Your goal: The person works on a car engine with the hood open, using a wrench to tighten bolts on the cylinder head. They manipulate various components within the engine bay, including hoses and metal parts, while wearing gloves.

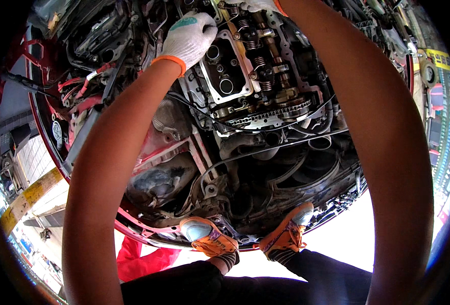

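Nearest the camera I record two bare arms, the left arm (100, 173) and the right arm (387, 142), reaching forward over the open front of a red car (144, 226). The left hand (189, 40), white-gloved, is at the upper left of a pale metal frame (233, 97); its fingers are curled, but I cannot tell whether they grasp anything. The right hand (258, 4), also gloved, is cut by the upper edge; whether its fingers are clenched or released I cannot tell.

The engine (285, 76) sits uncovered at the upper middle of my view, between and below the hands. I judge it heavy, rigid and fixed in place, not a thing to lift by hand. The frame on it looks stiff; its dark, shiny inside is probably slick with oil, so I would take hold by the paler outer rim. The springs (259, 62) and the chain (271, 120) look hard and likely slippery; the machined faces could scratch.

Count: one engine, one pale frame with two bright rings (226, 86) inside, one chain, at least three springs (shade prevents a firm figure), two gloved hands, two orange shoes (212, 240), one red cloth (151, 260)
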The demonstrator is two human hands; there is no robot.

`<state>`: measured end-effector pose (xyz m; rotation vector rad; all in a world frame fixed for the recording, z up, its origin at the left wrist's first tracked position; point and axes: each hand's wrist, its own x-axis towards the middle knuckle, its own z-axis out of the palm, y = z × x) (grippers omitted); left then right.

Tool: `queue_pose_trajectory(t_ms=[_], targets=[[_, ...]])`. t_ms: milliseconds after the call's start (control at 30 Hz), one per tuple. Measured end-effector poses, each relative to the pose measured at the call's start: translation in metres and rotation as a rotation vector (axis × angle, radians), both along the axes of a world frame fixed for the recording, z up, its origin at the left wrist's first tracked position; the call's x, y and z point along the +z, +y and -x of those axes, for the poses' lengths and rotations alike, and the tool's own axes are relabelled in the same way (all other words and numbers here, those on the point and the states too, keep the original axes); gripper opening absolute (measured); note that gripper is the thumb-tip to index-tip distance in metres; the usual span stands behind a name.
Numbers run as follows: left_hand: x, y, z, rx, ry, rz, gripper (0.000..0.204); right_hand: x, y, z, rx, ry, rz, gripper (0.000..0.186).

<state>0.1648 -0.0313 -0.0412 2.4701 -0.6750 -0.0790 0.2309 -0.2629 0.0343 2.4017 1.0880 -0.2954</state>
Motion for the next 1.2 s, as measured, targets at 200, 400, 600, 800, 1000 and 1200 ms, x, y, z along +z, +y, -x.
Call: queue_pose_trajectory(t_ms=[200, 400, 600, 800, 1000, 1200], targets=[[-0.001, 0.000, 0.000, 0.010, 0.002, 0.017, 0.028, -0.004, 0.013, 0.000, -0.295, 0.018, 0.010, 0.038], [0.000, -0.003, 0.002, 0.013, -0.014, 0.017, 0.025, -0.005, 0.012, 0.008, -0.163, -0.024, 0.077, 0.040], [0.000, -0.002, 0.000, -0.017, -0.032, 0.002, 0.023, -0.014, 0.014, 0.024, -0.147, -0.109, 0.040, 0.039], [0.010, 0.001, -0.002, -0.047, -0.112, 0.033, 0.019, -0.029, 0.007, 0.024, -0.168, -0.185, -0.295, 0.029], [0.023, -0.001, -0.010, -0.113, -0.128, -0.058, 0.023, -0.038, 0.004, 0.030, -0.123, -0.208, -0.284, 0.031], [0.029, 0.002, -0.007, -0.112, -0.070, 0.021, 0.027, -0.006, 0.001, 0.040, -0.962, 0.083, -1.010, 0.027]])
